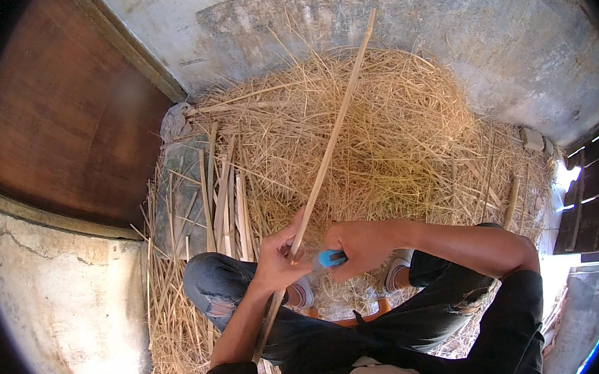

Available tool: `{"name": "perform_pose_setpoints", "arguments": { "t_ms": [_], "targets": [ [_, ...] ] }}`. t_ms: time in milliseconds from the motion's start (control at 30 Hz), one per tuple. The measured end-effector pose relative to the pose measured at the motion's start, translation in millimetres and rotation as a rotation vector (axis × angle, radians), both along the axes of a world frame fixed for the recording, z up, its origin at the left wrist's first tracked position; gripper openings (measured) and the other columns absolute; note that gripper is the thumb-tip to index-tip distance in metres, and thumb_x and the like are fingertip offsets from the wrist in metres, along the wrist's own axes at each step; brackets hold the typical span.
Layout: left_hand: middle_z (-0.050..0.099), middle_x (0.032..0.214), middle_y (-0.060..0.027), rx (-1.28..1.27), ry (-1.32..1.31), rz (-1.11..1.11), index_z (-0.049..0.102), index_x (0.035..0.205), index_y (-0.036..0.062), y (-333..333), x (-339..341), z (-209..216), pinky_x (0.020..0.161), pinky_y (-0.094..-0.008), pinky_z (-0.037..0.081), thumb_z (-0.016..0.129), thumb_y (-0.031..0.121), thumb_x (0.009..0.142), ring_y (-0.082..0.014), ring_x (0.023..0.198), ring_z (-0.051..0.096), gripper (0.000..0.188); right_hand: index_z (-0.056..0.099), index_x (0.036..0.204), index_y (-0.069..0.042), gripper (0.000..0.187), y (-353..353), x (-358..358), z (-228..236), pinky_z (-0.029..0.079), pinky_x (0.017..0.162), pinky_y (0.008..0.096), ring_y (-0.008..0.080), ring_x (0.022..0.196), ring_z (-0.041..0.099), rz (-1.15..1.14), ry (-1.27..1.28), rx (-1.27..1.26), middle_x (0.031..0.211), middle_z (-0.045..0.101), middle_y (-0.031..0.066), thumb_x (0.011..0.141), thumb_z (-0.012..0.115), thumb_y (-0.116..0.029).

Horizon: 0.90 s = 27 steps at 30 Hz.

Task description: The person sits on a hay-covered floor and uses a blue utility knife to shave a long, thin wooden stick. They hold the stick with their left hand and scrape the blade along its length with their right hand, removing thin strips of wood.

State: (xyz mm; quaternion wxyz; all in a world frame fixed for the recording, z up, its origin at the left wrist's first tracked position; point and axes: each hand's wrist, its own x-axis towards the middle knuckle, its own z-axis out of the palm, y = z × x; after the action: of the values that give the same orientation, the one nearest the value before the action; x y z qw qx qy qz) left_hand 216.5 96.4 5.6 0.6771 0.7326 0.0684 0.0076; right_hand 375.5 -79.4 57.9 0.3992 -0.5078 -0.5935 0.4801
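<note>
A long, pale bamboo strip (337,129) runs slantwise from beside my left thigh up toward the far wall. My left hand (274,262) is wrapped round it near its lower part, between my knees. Close by on the right, my right hand (362,247) is closed on a small blue-handled tool (332,257). A dark part of that tool shows against the palm; its working end is hidden, so its exact kind is unclear. The fingers of both hands nearly meet, with the tool's blue end beside the strip.
Loose shavings (393,123) cover the floor up to the grey wall (398,10). Several split strips (227,200) lie at the left near a stone slab (184,175). A brown door panel (75,113) stands far left. Part of an orange seat (366,315) shows beneath me.
</note>
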Motion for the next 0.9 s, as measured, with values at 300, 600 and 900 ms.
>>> {"name": "perform_pose_setpoints", "arguments": {
  "t_ms": [300,600,900],
  "targets": [
    [0.043,0.071,0.0085,-0.139,-0.028,-0.172,0.029,0.158,-0.0002,-2,5,23,0.054,-0.0185,0.032,0.09,0.01,0.072,-0.0025,0.059,0.038,0.105,0.057,0.065,-0.004,0.022,-7,29,11,0.036,0.05,0.0299,0.0075,0.051,0.044,0.277,0.277,-0.249,0.054,0.049,-0.0004,0.076,0.074,-0.011],
    [0.045,0.067,0.0083,-0.164,-0.02,0.148,0.034,0.156,0.0024,12,2,6,0.046,-0.0204,0.028,0.057,0.004,0.103,-0.0005,0.053,0.036,0.058,0.06,0.068,0.0,0.026,-15,-31,-17,0.044,0.059,0.0348,0.0184,0.061,0.059,0.891,0.316,-0.103,0.062,0.061,0.0094,0.078,0.078,-0.016],
    [0.037,0.061,0.0027,-0.424,0.015,0.099,0.033,0.157,0.0057,15,-8,8,0.04,-0.0224,0.03,0.041,0.017,0.11,-0.0056,0.042,0.033,0.049,0.065,0.121,-0.006,0.049,-15,47,-10,0.05,0.075,0.0387,0.0223,0.075,0.062,-0.591,-0.402,-0.24,0.086,0.067,0.0086,0.079,0.08,-0.027]
  ]
}}
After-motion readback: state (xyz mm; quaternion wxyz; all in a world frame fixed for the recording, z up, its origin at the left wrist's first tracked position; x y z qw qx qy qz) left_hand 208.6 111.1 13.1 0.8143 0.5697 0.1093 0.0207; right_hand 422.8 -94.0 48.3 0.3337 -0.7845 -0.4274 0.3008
